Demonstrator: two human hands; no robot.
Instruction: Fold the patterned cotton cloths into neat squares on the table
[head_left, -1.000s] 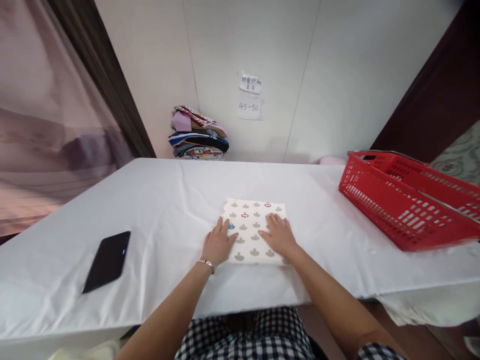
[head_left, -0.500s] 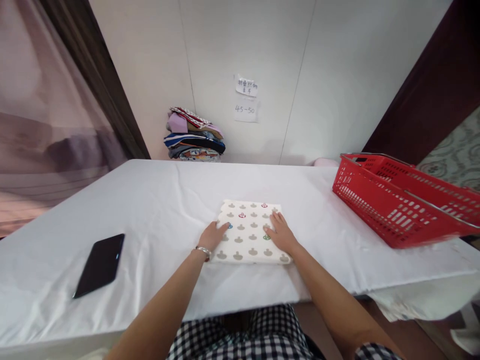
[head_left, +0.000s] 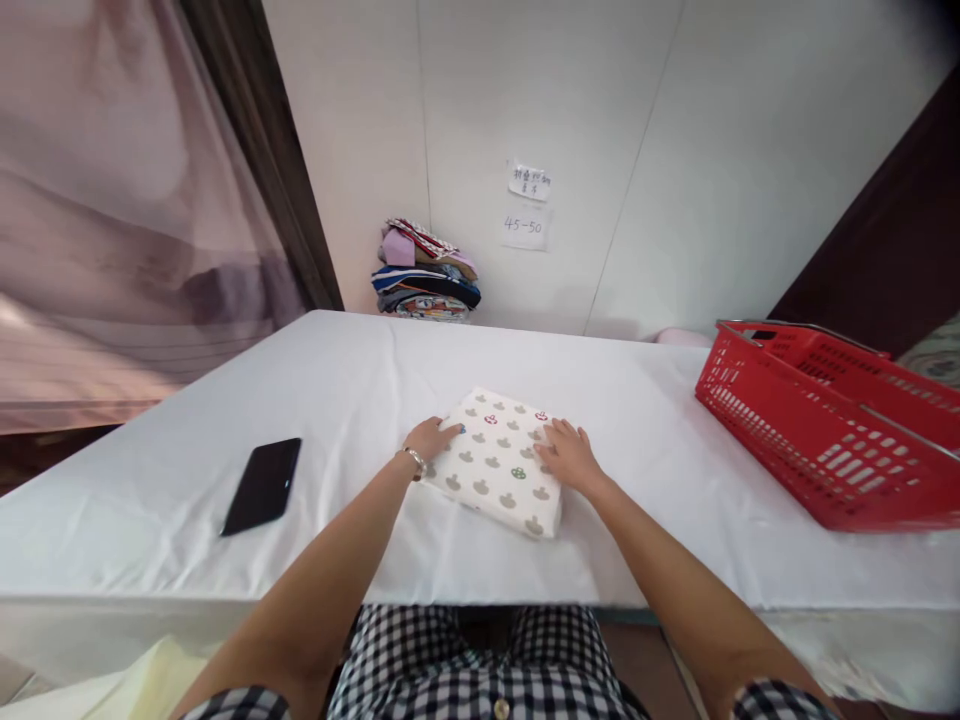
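Note:
A folded white cloth (head_left: 491, 455) printed with grey, red, blue and green mushroom shapes lies flat on the table in front of me, turned at an angle. My left hand (head_left: 433, 440), with a silver bracelet at the wrist, grips its left edge; the thumb rests on top and the other fingers are partly hidden. On the other side, my right hand (head_left: 571, 455) lies over the right edge with its fingers spread, the thumb touching the printed top.
A black phone (head_left: 262, 485) lies at the left of the white-covered table (head_left: 337, 385). At the right stands a red plastic basket (head_left: 802, 425) with metal handles. Behind the table, a stack of folded cloths (head_left: 427, 280) sits against the wall beneath paper notes (head_left: 527, 205).
The folded cloth has turned clockwise between my hands, its right front corner swinging nearer to me. My view has shifted left, so the phone, basket and stack appear farther right.

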